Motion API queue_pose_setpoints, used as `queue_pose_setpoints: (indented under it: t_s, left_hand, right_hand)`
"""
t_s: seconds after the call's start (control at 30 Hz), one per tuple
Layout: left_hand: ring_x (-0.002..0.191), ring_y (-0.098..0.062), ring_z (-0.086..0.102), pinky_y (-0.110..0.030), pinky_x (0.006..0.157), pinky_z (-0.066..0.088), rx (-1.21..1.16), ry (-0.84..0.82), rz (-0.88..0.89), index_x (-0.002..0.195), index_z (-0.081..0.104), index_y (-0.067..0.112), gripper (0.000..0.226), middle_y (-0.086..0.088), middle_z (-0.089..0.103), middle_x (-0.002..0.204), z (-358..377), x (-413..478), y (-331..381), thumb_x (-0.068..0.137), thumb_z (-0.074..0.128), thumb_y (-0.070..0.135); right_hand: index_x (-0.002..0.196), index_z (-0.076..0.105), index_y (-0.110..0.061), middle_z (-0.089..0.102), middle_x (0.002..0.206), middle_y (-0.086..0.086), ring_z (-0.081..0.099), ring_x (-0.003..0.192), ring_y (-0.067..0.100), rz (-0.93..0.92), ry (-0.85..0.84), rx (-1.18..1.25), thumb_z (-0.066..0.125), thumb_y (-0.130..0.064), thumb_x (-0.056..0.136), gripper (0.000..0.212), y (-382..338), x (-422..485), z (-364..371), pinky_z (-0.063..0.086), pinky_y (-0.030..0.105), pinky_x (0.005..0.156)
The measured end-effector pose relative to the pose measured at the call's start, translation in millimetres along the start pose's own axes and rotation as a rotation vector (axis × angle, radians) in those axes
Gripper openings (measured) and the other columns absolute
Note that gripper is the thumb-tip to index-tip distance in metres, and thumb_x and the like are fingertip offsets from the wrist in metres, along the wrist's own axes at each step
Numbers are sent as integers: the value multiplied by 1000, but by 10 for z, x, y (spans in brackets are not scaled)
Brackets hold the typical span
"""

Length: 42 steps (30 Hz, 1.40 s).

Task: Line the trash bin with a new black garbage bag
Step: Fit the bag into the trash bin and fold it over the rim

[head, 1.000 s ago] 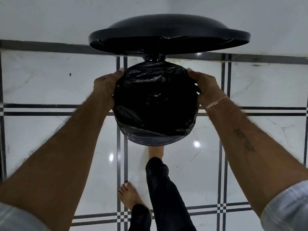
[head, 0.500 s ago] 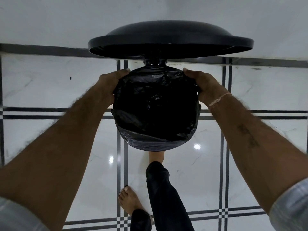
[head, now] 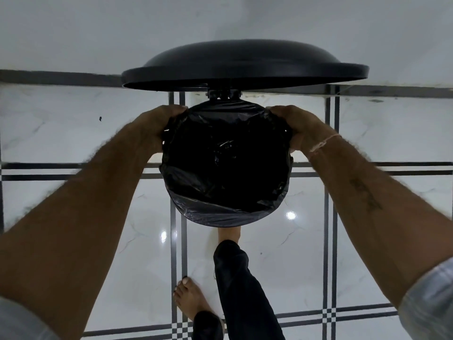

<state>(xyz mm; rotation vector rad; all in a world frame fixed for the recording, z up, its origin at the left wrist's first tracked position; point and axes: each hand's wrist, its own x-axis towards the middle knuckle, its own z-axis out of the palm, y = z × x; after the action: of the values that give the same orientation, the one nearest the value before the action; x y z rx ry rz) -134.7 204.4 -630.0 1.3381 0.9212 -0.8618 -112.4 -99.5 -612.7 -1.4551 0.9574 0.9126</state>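
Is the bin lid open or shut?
Open. The lid stands raised behind the bin's mouth, and the bag lining the inside is in plain view between both hands.

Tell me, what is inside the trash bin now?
Inside the bin only the black garbage bag shows, crumpled and spread over the rim, with the left hand and right hand gripping its edge. The bag covers the bin's walls and bottom.
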Motion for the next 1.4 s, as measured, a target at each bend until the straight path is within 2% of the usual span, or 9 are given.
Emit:
queue_pose_setpoints:
  t_s: [0.1,0.27,0.43,0.57,0.77,0.97,1.1,1.2,1.4]
  left_hand:
    - [69,-17,75,-33,66,63,-21,8,-41,102,73,16,27,-1,76,86,77,30,29,90,74,40]
    - [68,-17,68,-27,60,56,-128,4,126,96,76,13,27,6,69,70,61,20,-126,85,72,37]
    - [71,-13,75,-30,69,60,-12,20,96,97,74,14,22,-1,77,88,65,70,20,90,75,35]
    - [79,-18,73,-37,79,61,88,-27,-26,104,71,13,35,-3,75,92,75,88,94,93,71,46]
    - [71,-10,74,-22,64,58,-4,134,359,96,76,6,34,-1,75,81,186,-50,-60,98,68,39]
    - [61,-9,68,-25,64,56,34,97,511,78,70,11,32,6,67,63,178,-162,-196,99,67,34]
    - [71,-11,69,-29,72,60,-111,142,384,80,69,15,32,0,68,78,138,-290,-310,98,66,41]
    - [66,-7,69,-23,58,56,-94,114,387,102,73,8,27,4,71,77,101,-377,-442,100,65,34]
    - [65,-9,63,-25,58,53,-17,173,382,81,70,14,42,7,65,70,48,-357,-478,97,62,52]
  right_hand:
    - [102,72,-14,71,88,2,71,66,17,-23,5,49,68,-33,98,19,-17,61,75,61,32,53]
    - [91,75,-9,72,82,6,70,72,21,-158,17,133,78,-33,91,24,117,55,82,64,38,83]
    - [84,70,-10,72,61,2,70,50,16,-146,-5,94,71,-19,96,15,-65,12,156,63,30,53]
    - [84,68,-11,71,68,3,68,53,14,-106,26,10,69,-23,100,19,-110,47,198,59,26,50]
    - [77,66,-11,64,66,-1,62,56,9,-493,34,-120,69,-18,101,25,110,-53,121,55,23,59]
    - [82,71,-6,69,79,8,67,68,18,-394,-21,-192,65,-18,103,25,5,-17,61,60,36,80]
    - [72,64,-14,65,71,2,64,62,13,-392,103,-178,73,-37,97,35,148,-85,32,56,26,63]
    - [68,62,-19,62,70,-1,61,68,18,-437,226,-263,71,-48,95,41,365,-95,0,50,28,64]
    - [73,59,-15,62,73,3,61,59,13,-338,54,-112,68,-40,100,38,315,-192,-23,51,21,51]
